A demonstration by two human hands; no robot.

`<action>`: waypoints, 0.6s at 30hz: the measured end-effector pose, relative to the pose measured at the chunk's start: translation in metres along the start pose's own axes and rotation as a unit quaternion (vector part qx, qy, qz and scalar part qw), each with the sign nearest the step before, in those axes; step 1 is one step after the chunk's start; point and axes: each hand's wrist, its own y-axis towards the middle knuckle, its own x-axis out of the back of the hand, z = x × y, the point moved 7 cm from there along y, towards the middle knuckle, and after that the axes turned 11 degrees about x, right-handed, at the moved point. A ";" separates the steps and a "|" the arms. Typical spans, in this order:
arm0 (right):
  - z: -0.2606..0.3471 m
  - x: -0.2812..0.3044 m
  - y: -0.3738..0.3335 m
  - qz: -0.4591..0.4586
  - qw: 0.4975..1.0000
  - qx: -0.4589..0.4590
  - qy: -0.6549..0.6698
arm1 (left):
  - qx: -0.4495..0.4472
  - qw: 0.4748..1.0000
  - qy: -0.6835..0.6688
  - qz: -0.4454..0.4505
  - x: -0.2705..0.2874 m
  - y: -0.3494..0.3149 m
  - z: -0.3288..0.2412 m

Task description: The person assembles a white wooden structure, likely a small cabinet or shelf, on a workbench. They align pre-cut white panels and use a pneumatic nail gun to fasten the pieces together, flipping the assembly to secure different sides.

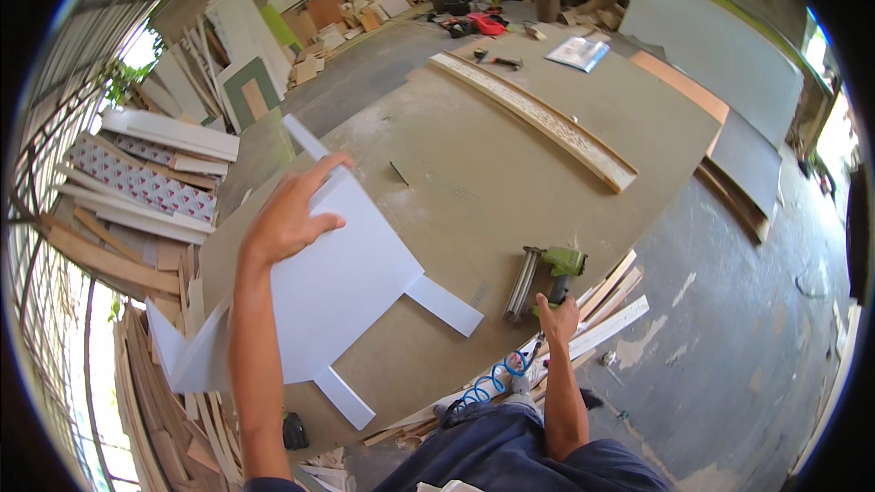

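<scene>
A white panel piece with narrow legs sticking out lies on the left part of the worktable. My left hand grips its upper edge, the thumb on the white face and the fingers reaching over the side. At the table's near right edge, my right hand is wrapped around the handle of a green nail gun. The gun's long grey magazine points to the left, apart from the white panel. A coiled blue air hose runs below my right hand.
A long wooden channel lies across the far part of the brown worktable. A hammer and a booklet-like packet are behind it. Wood strips lie beside the near edge, with stacked boards at left.
</scene>
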 end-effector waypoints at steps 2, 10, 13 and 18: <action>-0.015 -0.010 0.007 0.018 0.998 -0.057 0.021 | -0.062 0.996 0.023 -0.052 -0.003 -0.010 -0.005; -0.013 -0.016 0.025 0.087 0.978 -0.118 0.145 | -0.001 0.999 -0.036 0.016 -0.008 -0.027 -0.022; -0.003 -0.024 0.008 0.087 0.901 -0.150 0.397 | -0.011 0.999 -0.036 0.013 -0.004 -0.019 -0.013; 0.031 -0.017 -0.036 0.093 0.832 -0.115 0.534 | 0.000 0.999 -0.051 0.010 -0.003 -0.013 -0.001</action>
